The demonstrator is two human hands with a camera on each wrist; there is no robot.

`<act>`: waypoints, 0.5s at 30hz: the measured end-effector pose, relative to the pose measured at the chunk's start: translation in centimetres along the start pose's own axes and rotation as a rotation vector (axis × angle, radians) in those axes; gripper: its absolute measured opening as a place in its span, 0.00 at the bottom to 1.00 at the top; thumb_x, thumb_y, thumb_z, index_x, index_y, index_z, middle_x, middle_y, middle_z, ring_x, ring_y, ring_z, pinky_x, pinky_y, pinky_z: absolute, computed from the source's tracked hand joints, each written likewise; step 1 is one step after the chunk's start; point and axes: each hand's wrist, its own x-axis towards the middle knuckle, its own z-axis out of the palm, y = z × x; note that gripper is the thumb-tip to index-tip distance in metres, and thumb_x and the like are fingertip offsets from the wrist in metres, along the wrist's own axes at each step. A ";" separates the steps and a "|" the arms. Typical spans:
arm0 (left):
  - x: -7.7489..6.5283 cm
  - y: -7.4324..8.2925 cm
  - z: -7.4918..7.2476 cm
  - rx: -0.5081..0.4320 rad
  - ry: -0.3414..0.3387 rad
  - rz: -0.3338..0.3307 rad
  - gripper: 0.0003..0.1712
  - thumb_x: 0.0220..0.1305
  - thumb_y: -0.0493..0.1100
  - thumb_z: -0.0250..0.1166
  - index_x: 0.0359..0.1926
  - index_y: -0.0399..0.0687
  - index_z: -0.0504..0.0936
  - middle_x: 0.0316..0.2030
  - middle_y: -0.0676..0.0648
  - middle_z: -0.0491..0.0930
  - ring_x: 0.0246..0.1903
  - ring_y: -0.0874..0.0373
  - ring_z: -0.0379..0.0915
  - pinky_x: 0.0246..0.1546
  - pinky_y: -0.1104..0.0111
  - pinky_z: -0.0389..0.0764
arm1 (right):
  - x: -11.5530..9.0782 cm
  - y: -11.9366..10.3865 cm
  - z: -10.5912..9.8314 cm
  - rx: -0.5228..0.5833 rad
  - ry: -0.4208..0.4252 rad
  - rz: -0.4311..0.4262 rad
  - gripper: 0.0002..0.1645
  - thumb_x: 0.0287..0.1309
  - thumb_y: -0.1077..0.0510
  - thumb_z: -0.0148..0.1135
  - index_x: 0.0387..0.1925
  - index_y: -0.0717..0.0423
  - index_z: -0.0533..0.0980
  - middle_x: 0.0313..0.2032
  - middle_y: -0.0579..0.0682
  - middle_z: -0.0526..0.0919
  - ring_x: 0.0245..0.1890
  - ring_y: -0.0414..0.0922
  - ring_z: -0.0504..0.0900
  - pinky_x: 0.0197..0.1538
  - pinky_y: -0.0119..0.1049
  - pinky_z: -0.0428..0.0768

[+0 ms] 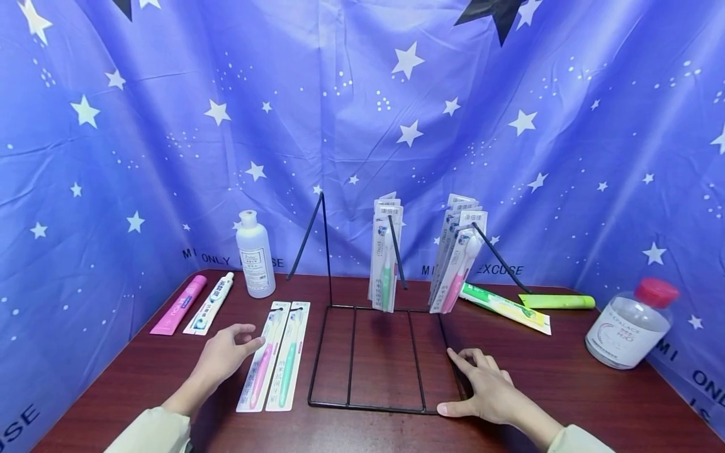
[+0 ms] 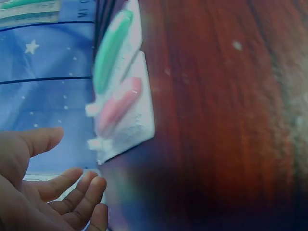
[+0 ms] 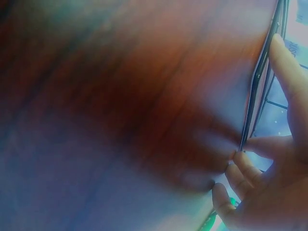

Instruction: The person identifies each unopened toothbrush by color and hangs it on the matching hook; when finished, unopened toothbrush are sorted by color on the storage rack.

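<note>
My left hand (image 1: 222, 357) hovers at the left edge of a packaged pink toothbrush (image 1: 261, 376), its fingers loosely bent and thumb apart. A packaged green toothbrush (image 1: 288, 371) lies right beside that pack, both flat on the table. In the left wrist view my left hand (image 2: 53, 187) holds nothing. A black wire display rack (image 1: 391, 410) stands in the middle. Along its right side my right hand (image 1: 486, 391) is spread, thumb at the front corner and index fingertip on the side wire. Packaged toothbrushes hang from two hooks, green-handled (image 1: 387, 277) in the middle and pink-handled (image 1: 457, 277) on the right.
The rack's left hook (image 1: 306, 236) carries nothing. At left on the table (image 1: 396, 434) are a pink tube (image 1: 180, 305), a white tube (image 1: 209, 305) and a white bottle (image 1: 256, 255). Green-yellow (image 1: 504, 307) and lime (image 1: 557, 302) tubes lie right, near a red-capped bottle (image 1: 629, 330).
</note>
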 end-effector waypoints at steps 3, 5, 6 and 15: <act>0.2 -0.6 0.4 0.014 -0.023 -0.021 0.27 0.55 0.49 0.63 0.48 0.31 0.75 0.37 0.38 0.79 0.39 0.46 0.74 0.38 0.55 0.73 | 0.0 0.0 0.0 -0.006 0.003 0.000 0.62 0.31 0.25 0.63 0.64 0.57 0.61 0.55 0.56 0.63 0.53 0.55 0.62 0.37 0.49 0.66; 0.4 -0.8 0.7 0.019 -0.033 -0.038 0.27 0.54 0.49 0.63 0.47 0.30 0.76 0.36 0.39 0.79 0.37 0.48 0.74 0.37 0.56 0.73 | 0.0 0.0 0.0 -0.008 0.003 0.000 0.62 0.31 0.25 0.63 0.64 0.57 0.61 0.55 0.56 0.63 0.53 0.55 0.62 0.37 0.49 0.67; 0.6 -0.8 0.8 0.023 -0.036 -0.043 0.27 0.54 0.49 0.63 0.46 0.30 0.76 0.35 0.39 0.79 0.36 0.49 0.74 0.37 0.56 0.73 | 0.0 0.0 0.0 -0.009 0.003 0.000 0.62 0.31 0.25 0.63 0.64 0.57 0.61 0.55 0.56 0.63 0.53 0.55 0.62 0.37 0.49 0.67; 1.6 -0.4 1.3 0.101 -0.070 -0.093 0.24 0.50 0.52 0.66 0.37 0.34 0.80 0.28 0.45 0.78 0.28 0.54 0.70 0.32 0.58 0.72 | 0.1 0.0 0.0 -0.002 0.009 -0.007 0.62 0.31 0.25 0.63 0.64 0.58 0.61 0.55 0.56 0.63 0.53 0.55 0.62 0.37 0.48 0.66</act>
